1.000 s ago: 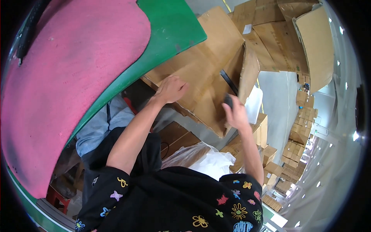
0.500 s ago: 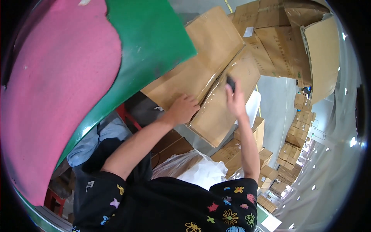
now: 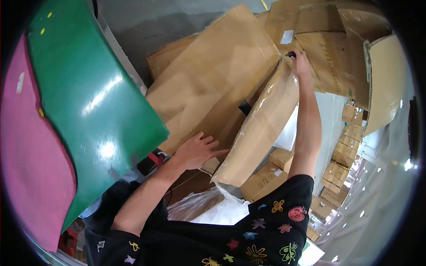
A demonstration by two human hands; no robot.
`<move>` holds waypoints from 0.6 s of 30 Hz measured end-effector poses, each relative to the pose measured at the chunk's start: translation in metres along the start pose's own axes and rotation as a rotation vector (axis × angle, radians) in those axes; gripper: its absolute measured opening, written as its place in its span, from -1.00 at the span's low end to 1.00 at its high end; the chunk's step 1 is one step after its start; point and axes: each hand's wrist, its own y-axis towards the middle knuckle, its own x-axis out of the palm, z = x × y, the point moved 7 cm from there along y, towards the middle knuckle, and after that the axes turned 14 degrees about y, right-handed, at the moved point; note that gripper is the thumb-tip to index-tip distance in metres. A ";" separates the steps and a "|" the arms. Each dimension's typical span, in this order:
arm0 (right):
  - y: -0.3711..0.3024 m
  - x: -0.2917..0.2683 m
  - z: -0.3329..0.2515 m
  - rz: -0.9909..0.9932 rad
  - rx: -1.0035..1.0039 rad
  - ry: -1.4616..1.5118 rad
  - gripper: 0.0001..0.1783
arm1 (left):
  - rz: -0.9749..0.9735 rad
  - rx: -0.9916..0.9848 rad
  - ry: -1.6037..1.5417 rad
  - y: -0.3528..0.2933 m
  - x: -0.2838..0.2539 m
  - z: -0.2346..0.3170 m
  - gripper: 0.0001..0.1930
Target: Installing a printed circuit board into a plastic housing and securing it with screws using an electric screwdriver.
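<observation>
A large cardboard box lies in front of me, its broad left flap (image 3: 217,66) and narrower right flap (image 3: 266,126) parted along the middle seam. Torn clear tape fringes the right flap's edge, and something black (image 3: 245,107) shows in the gap. My left hand (image 3: 197,151) rests at the near end of the seam, fingers spread, one fingertip against the right flap. At the seam's far end, my right hand (image 3: 301,65) is closed round a small black object (image 3: 291,54); its kind cannot be made out.
A green table (image 3: 102,106) with a pink mat (image 3: 40,168) stands at my left. Another open carton (image 3: 319,48) lies beyond the box. Clear plastic wrap (image 3: 208,204) and more cartons (image 3: 264,181) are near me; stacked boxes (image 3: 339,164) line the right.
My right hand has moved away from me to the seam's far end with the black object. The flaps have come apart and the right one has lifted. The table appears farther left.
</observation>
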 end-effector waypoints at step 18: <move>-0.066 -0.025 0.134 -0.353 0.213 -0.529 -0.73 | 0.036 0.022 -0.093 0.008 -0.006 -0.007 -0.32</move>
